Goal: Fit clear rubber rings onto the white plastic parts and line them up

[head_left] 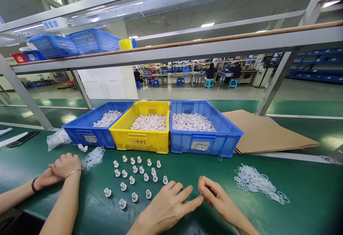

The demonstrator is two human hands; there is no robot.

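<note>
**Bench assembly of small white fittings: hands meeting at the near edge of the table**

We see the person's left hand lying on the green table, fingers spread and loose, gripping nothing that we can make out. The right hand is curled, its fingertips drawn together against the left forefinger; whether it pinches a ring between them is too small for us to tell. Just left of both hands stands a loose cluster of white fittings, most of them upright, apart from one another. To the right lies a heap of thin white rings, near the right hand but not touching it. A second, smaller ring heap lies at the far left, beside a co-worker's clasped hands.

Behind the fittings three bins stand side by side, touching: a left blue bin, a yellow bin and a right blue bin, each partly filled with white parts. A sheet of cardboard lies to the right of them.

We judge the work to be at an early or middle stage: about twenty fittings are set out, both ring heaps remain large, and the bins hold far more parts. We cannot tell which fittings already carry rings.
</note>
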